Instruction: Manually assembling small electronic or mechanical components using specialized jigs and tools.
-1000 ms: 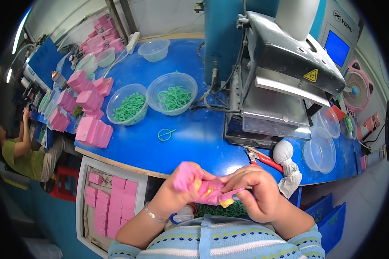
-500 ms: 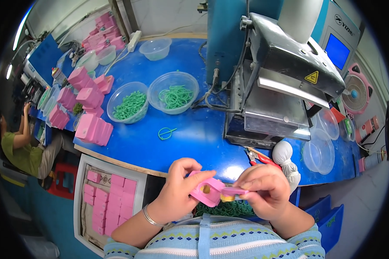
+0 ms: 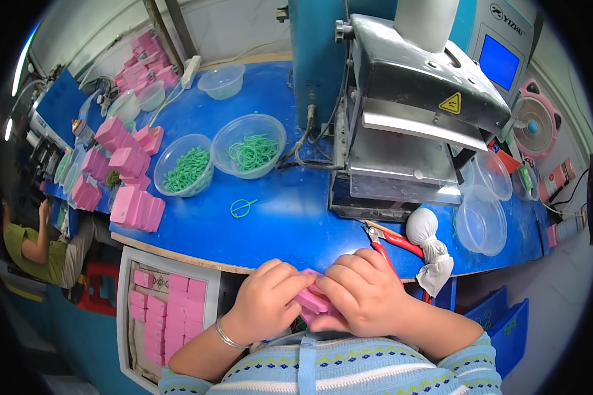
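Note:
In front of my chest, both hands are closed on a pink rubber mould (image 3: 314,301), its two halves brought against each other. My left hand (image 3: 265,304) grips its left side with thumb and fingers. My right hand (image 3: 366,294) covers the right side, fingers bent over the top and thumb below. The fingers hide much of the mould, so I cannot tell whether the halves meet fully. On the blue table (image 3: 283,230) beyond lies a single green loop with a tail (image 3: 244,208). Red-handled cutters (image 3: 402,243) lie beside a tied white cloth pouch (image 3: 428,247).
A press machine (image 3: 408,85) stands at the back right. Clear bowls (image 3: 234,128) hold green pieces. Pink moulds (image 3: 138,209) are stacked at the left; more fill a white-framed drawer (image 3: 212,289). Blue bins (image 3: 507,349) sit low right. Another person (image 3: 39,250) sits far left.
The two mould halves, apart before with a yellowish hollow showing, are now together. My right hand has moved left and closed over them. The view has shifted slightly.

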### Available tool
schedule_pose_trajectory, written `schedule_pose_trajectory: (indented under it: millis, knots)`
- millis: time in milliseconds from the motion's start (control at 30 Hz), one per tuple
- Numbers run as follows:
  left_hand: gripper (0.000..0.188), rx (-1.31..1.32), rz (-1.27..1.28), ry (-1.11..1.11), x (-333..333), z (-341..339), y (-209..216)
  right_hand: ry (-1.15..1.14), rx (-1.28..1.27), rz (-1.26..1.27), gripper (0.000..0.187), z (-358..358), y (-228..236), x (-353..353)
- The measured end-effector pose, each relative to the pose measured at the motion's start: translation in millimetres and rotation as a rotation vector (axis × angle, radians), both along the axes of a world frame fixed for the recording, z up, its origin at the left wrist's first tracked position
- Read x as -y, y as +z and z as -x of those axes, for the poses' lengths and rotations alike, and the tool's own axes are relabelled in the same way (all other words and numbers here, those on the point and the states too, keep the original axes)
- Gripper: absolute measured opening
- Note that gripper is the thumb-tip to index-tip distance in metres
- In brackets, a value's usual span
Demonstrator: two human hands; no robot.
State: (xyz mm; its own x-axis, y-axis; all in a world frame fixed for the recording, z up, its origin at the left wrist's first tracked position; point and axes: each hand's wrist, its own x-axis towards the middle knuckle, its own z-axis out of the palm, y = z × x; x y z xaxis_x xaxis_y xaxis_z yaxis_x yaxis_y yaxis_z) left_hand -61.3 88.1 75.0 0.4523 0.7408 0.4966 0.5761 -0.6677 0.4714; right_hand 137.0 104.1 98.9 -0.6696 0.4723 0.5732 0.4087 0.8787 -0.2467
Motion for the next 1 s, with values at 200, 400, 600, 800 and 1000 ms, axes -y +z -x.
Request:
schedule_pose_trajectory:
  millis: [200,400,600,800,1000]
  knots:
    - [0.027,0.197,0.483,-0.217,-3.2,-2.6,1.2,-0.026,-0.137,0.181,0.025,4.7,-15.4,-15.4]
    - [0.022,0.680,0.894,-0.282,2.0,-8.2,-16.0,0.111,-0.409,0.758,0.023,9.2,-25.1,-18.4]
    - [0.026,0.793,1.013,-0.118,9.3,-19.6,-31.9,-0.115,-0.625,0.711,0.031,8.0,-32.9,-14.1]
    - [0.030,0.770,0.734,-0.033,16.2,-18.9,-34.2,0.124,-0.695,0.875,0.022,8.8,-40.5,-12.8]
    - [0.032,1.035,0.767,0.003,16.5,-14.0,-21.3,0.242,-0.480,0.916,0.039,-3.1,-35.3,-14.4]
